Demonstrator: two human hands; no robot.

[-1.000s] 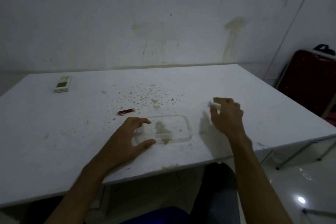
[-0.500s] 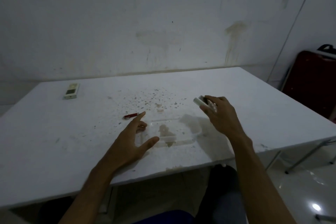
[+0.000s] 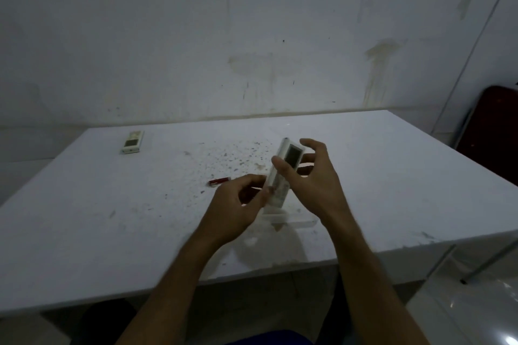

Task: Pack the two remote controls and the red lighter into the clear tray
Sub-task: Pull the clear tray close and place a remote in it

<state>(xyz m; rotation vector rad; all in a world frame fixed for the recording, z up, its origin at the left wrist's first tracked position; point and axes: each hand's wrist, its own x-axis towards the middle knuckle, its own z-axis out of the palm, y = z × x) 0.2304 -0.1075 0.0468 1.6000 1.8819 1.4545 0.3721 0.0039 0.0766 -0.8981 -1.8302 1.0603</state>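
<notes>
A white remote control [image 3: 283, 173] with a dark screen is held tilted above the table, screen facing me. My right hand [image 3: 314, 182] grips it with thumb across its front. My left hand [image 3: 238, 202] touches its lower end with the fingertips. The clear tray [image 3: 291, 220] lies on the table just under both hands, mostly hidden by them. The red lighter [image 3: 219, 181] lies on the table left of the hands. A second white remote control [image 3: 133, 142] rests at the table's far left.
The white table [image 3: 392, 176] is speckled with dark crumbs around its middle. A stained wall stands behind it. A dark red chair [image 3: 496, 131] sits off the table's right side. The table's front edge runs below my forearms.
My right hand lifted the remote over the tray and turned its screen toward me. My left hand rose off the table and came to the remote's lower end.
</notes>
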